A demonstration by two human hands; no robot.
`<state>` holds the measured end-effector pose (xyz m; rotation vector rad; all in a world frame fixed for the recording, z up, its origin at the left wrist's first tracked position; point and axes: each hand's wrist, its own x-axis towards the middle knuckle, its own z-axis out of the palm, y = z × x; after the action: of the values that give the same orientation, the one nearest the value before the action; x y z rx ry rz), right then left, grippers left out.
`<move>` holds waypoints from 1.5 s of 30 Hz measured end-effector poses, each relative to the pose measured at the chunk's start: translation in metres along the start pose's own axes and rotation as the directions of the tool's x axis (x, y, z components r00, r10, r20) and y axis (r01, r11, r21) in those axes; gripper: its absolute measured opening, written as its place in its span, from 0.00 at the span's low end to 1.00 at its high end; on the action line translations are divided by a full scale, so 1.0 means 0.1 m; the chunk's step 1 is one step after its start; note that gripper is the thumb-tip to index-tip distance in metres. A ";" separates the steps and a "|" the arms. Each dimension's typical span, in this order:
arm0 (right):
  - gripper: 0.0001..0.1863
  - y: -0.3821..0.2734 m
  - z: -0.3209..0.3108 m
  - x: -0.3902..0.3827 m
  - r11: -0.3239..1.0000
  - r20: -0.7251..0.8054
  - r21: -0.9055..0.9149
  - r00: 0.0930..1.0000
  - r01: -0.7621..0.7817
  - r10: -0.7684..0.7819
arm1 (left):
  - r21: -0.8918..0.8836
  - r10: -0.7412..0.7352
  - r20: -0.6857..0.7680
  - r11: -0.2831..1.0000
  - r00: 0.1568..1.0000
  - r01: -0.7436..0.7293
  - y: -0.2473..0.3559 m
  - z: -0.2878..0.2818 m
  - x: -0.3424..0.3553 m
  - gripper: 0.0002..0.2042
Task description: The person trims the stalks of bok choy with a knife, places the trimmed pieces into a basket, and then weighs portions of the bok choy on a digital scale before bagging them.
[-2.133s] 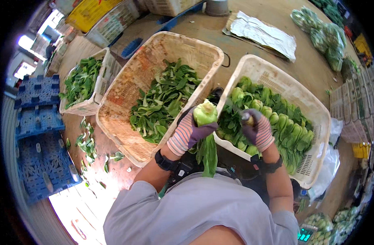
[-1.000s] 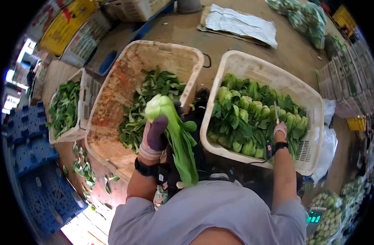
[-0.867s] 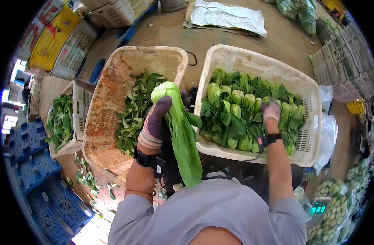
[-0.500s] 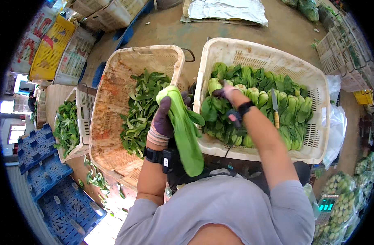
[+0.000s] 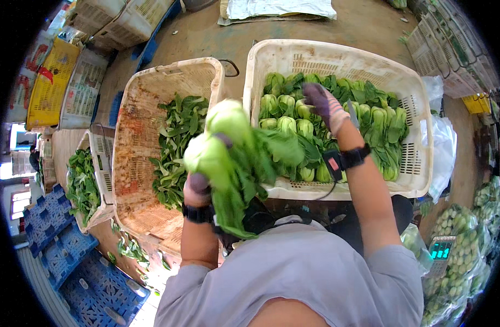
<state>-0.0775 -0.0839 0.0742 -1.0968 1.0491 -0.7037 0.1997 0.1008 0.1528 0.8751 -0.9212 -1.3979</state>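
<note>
My left hand (image 5: 199,184), in a purple-grey glove, grips bok choy (image 5: 220,155) above the gap between two crates. At least two pale-green heads seem bunched there, blurred by motion and hiding most of my fingers. My gloved right hand (image 5: 322,104) hovers over the right crate (image 5: 337,52), fingers stretched out with nothing visible in them. Beneath it lie bok choy heads (image 5: 286,125) packed in rows, pale bases showing. A knife (image 5: 353,113) rests on them, partly covered by my right wrist.
The left crate (image 5: 138,136) holds loose green leaves (image 5: 179,141). Farther left stands a smaller crate of leaves (image 5: 83,177), with blue pallets (image 5: 100,286) near it. At right are bagged vegetables (image 5: 462,245), a scale display (image 5: 440,250) and clear plastic bags (image 5: 443,147).
My left hand held one bok choy head; now a fuller bunch is there. My right hand has risen off the heads at the crate's left side and shifted slightly right. The view has shifted too.
</note>
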 end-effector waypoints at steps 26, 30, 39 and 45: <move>0.38 1.62 -0.06 -0.02 0.909 -0.031 -0.180 0.926 -0.376 0.377 | -0.402 -0.034 0.114 0.912 0.993 0.077 0.20 -0.11 -0.42 0.35; 0.37 1.41 -0.37 -0.28 0.959 0.123 0.177 0.972 -0.219 0.199 | -0.370 -0.067 0.051 0.925 0.996 0.081 0.15 -0.15 -0.41 0.32; 0.52 -0.51 0.02 -2.12 0.868 0.200 -0.234 0.896 0.437 -0.397 | 0.255 -0.119 0.450 0.967 0.885 0.001 0.28 0.45 -0.18 0.32; 0.46 -0.41 0.10 -3.15 0.526 0.100 -0.519 0.659 0.673 -0.745 | 0.317 0.070 0.829 0.759 0.554 -0.569 0.18 1.48 -0.23 0.38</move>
<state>-0.1842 0.1804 0.2140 -2.0517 0.8929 -1.2064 0.0721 0.1289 0.2289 0.3879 -2.1703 -1.1392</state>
